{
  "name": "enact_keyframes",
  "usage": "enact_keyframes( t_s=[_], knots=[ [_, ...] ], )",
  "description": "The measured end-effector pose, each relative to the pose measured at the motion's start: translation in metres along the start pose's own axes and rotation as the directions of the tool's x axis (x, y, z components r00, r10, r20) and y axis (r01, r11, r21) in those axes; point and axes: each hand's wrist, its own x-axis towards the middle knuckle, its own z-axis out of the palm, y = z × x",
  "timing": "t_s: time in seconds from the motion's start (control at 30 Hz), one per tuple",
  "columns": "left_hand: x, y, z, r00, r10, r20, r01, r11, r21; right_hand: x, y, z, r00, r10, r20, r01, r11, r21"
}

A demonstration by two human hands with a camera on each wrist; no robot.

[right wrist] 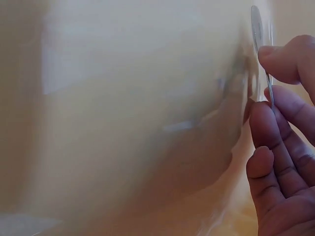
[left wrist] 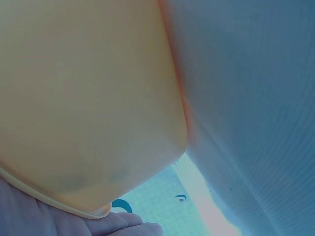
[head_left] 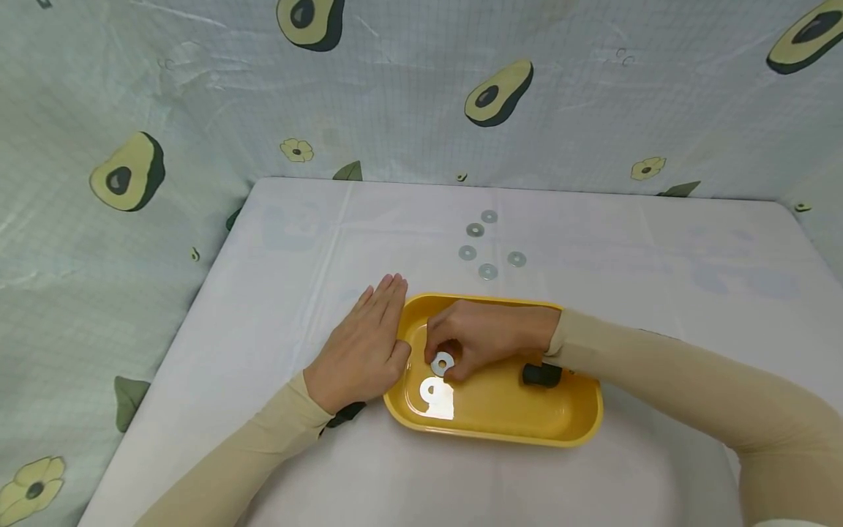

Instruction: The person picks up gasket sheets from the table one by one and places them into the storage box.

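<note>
a washer (head_left: 435,364) is pinched thumb-to-finger by the right hand (head_left: 484,333) inside the yellow tray (head_left: 494,413), toward the left edge where the left hand (head_left: 364,350) is laid straight-fingered; washer-to-floor contact cannot be told.

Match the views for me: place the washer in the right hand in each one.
Head: the washer is below centre, pinched by the right hand.
Left wrist: not in it.
Right wrist: upper right, nearly edge-on between thumb and fingers.
Shared landmark: the yellow tray, seen from above, from outside, and close up inside.
</note>
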Motion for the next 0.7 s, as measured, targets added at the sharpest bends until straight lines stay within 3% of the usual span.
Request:
enact_keyframes(
  t_s=[0.7],
  knots=[
    [-0.0008,0.0006,-0.0008,1.000,0.001,-0.005,-0.001,1.000,-0.007,-0.0030,-0.0091,-0.0081,1.000,0.004,-0.031,-0.006,0.999,-0.049]
  ],
)
